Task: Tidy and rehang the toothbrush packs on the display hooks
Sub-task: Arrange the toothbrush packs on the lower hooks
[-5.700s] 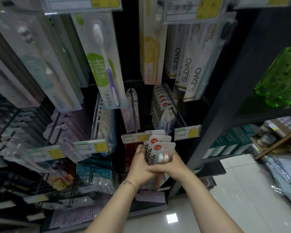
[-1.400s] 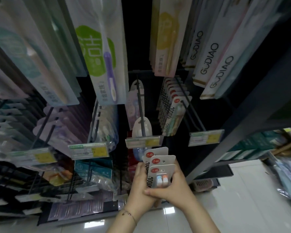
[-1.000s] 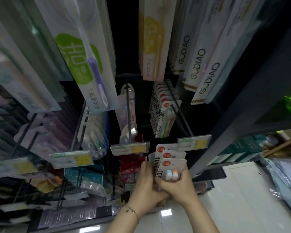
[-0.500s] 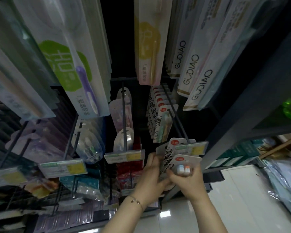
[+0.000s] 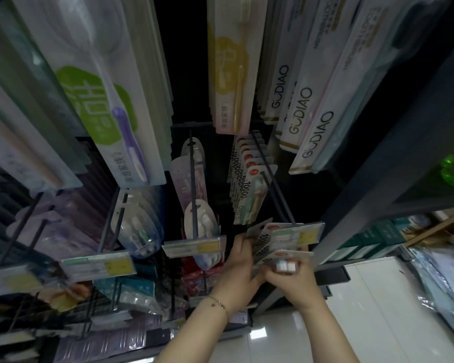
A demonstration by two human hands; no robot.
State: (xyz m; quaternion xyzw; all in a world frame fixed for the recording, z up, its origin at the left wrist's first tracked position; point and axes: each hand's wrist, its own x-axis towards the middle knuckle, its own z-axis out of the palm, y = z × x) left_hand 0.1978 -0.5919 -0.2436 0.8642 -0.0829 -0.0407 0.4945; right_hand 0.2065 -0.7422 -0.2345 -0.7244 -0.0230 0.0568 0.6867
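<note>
Head view: packs held at the hook's tip

Fanned packs [image 5: 263, 241] sit just behind the price tag [image 5: 296, 233] at the hook [image 5: 271, 183] end. Fingers of the left hand [image 5: 237, 268] curl round their left edge; the right hand [image 5: 292, 282] grips the front pack.

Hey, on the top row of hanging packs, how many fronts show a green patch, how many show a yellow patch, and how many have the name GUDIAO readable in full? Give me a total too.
Green-patch front: 1
Yellow-patch front: 1
GUDIAO front: 3
Total: 5
</note>
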